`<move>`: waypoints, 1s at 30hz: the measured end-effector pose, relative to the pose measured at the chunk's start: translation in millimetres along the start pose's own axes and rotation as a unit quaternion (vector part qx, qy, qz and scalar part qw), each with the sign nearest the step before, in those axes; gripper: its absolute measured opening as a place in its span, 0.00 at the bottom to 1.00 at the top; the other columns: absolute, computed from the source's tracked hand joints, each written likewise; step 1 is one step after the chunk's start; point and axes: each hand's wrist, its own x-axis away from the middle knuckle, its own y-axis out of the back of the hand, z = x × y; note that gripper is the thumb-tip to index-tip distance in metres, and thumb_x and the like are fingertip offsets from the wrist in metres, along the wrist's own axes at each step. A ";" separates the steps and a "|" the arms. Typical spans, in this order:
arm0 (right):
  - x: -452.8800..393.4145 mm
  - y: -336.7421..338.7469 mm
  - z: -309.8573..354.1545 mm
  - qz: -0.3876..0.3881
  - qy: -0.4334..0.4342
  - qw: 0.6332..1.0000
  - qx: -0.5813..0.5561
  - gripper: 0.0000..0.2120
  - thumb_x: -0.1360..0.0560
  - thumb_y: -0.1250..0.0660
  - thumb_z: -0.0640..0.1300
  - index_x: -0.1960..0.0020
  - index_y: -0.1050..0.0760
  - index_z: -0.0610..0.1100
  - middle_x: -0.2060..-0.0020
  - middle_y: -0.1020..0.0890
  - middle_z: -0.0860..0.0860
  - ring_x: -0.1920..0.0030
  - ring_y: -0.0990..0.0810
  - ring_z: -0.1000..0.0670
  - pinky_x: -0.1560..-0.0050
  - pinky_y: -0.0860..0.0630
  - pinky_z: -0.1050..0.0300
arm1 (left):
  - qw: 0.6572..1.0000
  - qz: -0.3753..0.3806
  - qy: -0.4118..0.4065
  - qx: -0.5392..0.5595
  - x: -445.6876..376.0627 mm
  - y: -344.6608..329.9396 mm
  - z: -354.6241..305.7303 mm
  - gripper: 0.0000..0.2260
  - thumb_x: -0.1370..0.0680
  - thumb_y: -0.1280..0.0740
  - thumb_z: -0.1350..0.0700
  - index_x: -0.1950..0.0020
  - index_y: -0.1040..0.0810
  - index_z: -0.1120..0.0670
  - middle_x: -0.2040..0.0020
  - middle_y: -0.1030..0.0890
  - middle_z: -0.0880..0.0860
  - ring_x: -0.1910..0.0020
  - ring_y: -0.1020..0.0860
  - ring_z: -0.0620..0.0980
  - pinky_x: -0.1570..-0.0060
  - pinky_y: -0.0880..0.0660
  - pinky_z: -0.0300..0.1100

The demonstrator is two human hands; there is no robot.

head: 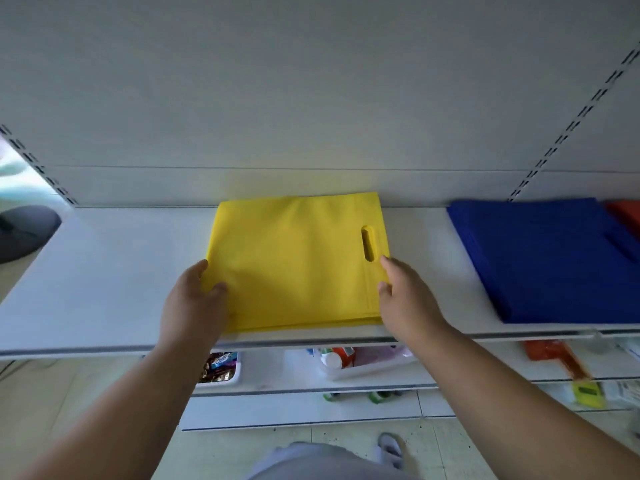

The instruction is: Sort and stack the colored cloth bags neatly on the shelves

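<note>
Fingers of left hand and right hand pinch the side edges of the yellow bags, flat on the white shelf. Looks like squaring up the stack w/ both hands. Next imo: nudge edges flush, let go. Blue bags beside it, red one behind. Snack bins on lower shelves.

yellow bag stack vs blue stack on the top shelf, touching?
Apart. The head view shows a strip of bare white shelf between the yellow bags and the blue bags.
</note>
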 end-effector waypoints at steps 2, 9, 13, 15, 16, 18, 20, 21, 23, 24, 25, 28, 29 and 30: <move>0.8 -7.7 7.0 0.009 0.008 1.000 -0.001 0.24 0.17 0.44 0.43 0.22 0.43 0.46 0.24 0.38 0.50 0.25 0.38 0.50 0.29 0.39 0.56 | 1.000 0.007 0.003 0.000 -7.5 9.2 8.1 0.23 0.26 0.35 0.53 0.30 0.30 0.44 0.38 0.22 0.53 0.44 0.22 0.58 0.44 0.24 0.56; 4.7 5.7 -4.7 0.107 0.039 0.991 0.076 0.50 0.30 0.29 0.63 0.20 0.52 0.48 0.21 0.60 0.54 0.22 0.52 0.51 0.27 0.43 0.54 | 0.991 0.075 -0.071 -0.083 -6.4 15.8 17.9 0.32 0.28 0.27 0.48 0.26 0.35 0.45 0.33 0.28 0.55 0.32 0.33 0.57 0.33 0.33 0.54; -2.3 7.4 -4.1 0.135 0.062 0.982 0.118 0.55 0.36 0.26 0.67 0.20 0.53 0.52 0.23 0.65 0.57 0.22 0.54 0.49 0.25 0.43 0.49 | 0.958 0.141 -0.160 -0.191 -5.3 29.5 30.2 0.43 0.36 0.21 0.43 0.25 0.37 0.42 0.21 0.44 0.51 0.26 0.42 0.57 0.29 0.39 0.54; -5.6 8.8 -6.4 0.118 0.061 0.983 0.127 0.54 0.37 0.26 0.67 0.21 0.50 0.52 0.23 0.65 0.57 0.22 0.52 0.49 0.26 0.41 0.48 | 0.950 0.139 -0.184 -0.212 -9.7 35.4 33.8 0.40 0.35 0.20 0.45 0.26 0.34 0.42 0.20 0.47 0.52 0.26 0.41 0.59 0.30 0.38 0.56; -5.9 9.1 -7.5 0.104 0.062 0.985 0.126 0.53 0.37 0.26 0.67 0.21 0.49 0.52 0.22 0.64 0.56 0.22 0.51 0.48 0.26 0.40 0.48 | 0.949 0.132 -0.193 -0.210 -12.1 37.9 34.8 0.38 0.35 0.20 0.47 0.27 0.32 0.42 0.20 0.47 0.52 0.26 0.40 0.60 0.30 0.37 0.56; -4.0 6.0 -8.2 0.093 0.083 0.983 0.136 0.51 0.36 0.27 0.68 0.21 0.46 0.53 0.22 0.62 0.56 0.22 0.51 0.48 0.26 0.40 0.48 | 0.945 0.131 -0.212 -0.212 -15.9 41.2 35.9 0.35 0.34 0.21 0.47 0.29 0.29 0.42 0.20 0.48 0.53 0.27 0.38 0.60 0.31 0.35 0.56; -1.4 0.1 -8.7 0.097 0.112 0.976 0.160 0.48 0.34 0.29 0.68 0.22 0.44 0.53 0.22 0.61 0.56 0.22 0.51 0.49 0.26 0.40 0.49 | 0.929 0.144 -0.239 -0.241 -17.2 41.3 36.6 0.34 0.33 0.22 0.45 0.30 0.29 0.41 0.20 0.49 0.53 0.27 0.37 0.59 0.32 0.34 0.55; -0.9 -1.7 -9.1 0.089 0.116 0.975 0.165 0.46 0.34 0.30 0.68 0.22 0.43 0.54 0.21 0.60 0.55 0.22 0.50 0.48 0.27 0.40 0.49 | 0.923 0.146 -0.252 -0.253 -17.2 40.9 36.6 0.32 0.33 0.22 0.44 0.30 0.28 0.41 0.20 0.48 0.53 0.28 0.37 0.59 0.32 0.34 0.55; -1.5 -1.8 -10.1 0.055 0.117 0.977 0.167 0.43 0.34 0.30 0.69 0.25 0.38 0.53 0.21 0.56 0.54 0.23 0.47 0.47 0.28 0.37 0.47 | 0.925 0.132 -0.257 -0.246 -17.6 40.8 36.9 0.30 0.33 0.22 0.45 0.32 0.26 0.41 0.21 0.45 0.52 0.28 0.36 0.59 0.32 0.34 0.54; -2.0 -1.1 -10.4 0.045 0.123 0.977 0.171 0.42 0.34 0.30 0.69 0.26 0.36 0.53 0.21 0.53 0.54 0.23 0.46 0.47 0.28 0.37 0.47 | 0.929 0.127 -0.253 -0.238 -17.6 41.3 36.9 0.29 0.33 0.22 0.46 0.33 0.25 0.41 0.21 0.43 0.51 0.28 0.36 0.59 0.31 0.35 0.53; -2.6 -0.7 -10.4 0.042 0.132 0.975 0.175 0.41 0.34 0.30 0.69 0.27 0.34 0.52 0.21 0.50 0.53 0.24 0.45 0.48 0.28 0.37 0.48 | 0.931 0.129 -0.247 -0.234 -17.5 42.1 36.8 0.29 0.33 0.22 0.47 0.33 0.25 0.41 0.21 0.42 0.51 0.28 0.37 0.58 0.30 0.36 0.52; -5.4 -2.0 -9.0 0.038 0.161 0.968 0.188 0.37 0.34 0.28 0.67 0.30 0.30 0.51 0.22 0.44 0.50 0.23 0.48 0.47 0.26 0.42 0.49 | 0.931 0.141 -0.243 -0.232 -19.1 43.4 35.5 0.30 0.33 0.22 0.46 0.32 0.27 0.41 0.22 0.42 0.49 0.27 0.39 0.57 0.30 0.38 0.51; -7.0 -2.3 -8.4 0.026 0.166 0.966 0.196 0.37 0.34 0.28 0.67 0.31 0.29 0.51 0.22 0.43 0.49 0.22 0.49 0.47 0.26 0.44 0.48 | 0.931 0.143 -0.246 -0.229 -21.2 44.2 34.2 0.31 0.33 0.22 0.45 0.31 0.27 0.41 0.22 0.42 0.49 0.27 0.39 0.57 0.29 0.38 0.51; -8.5 -2.5 -7.8 0.016 0.171 0.963 0.207 0.37 0.35 0.28 0.67 0.31 0.29 0.51 0.22 0.43 0.49 0.22 0.50 0.47 0.25 0.46 0.48 | 0.928 0.146 -0.252 -0.231 -23.9 45.1 32.5 0.31 0.32 0.23 0.45 0.31 0.28 0.41 0.21 0.43 0.49 0.27 0.39 0.56 0.29 0.38 0.52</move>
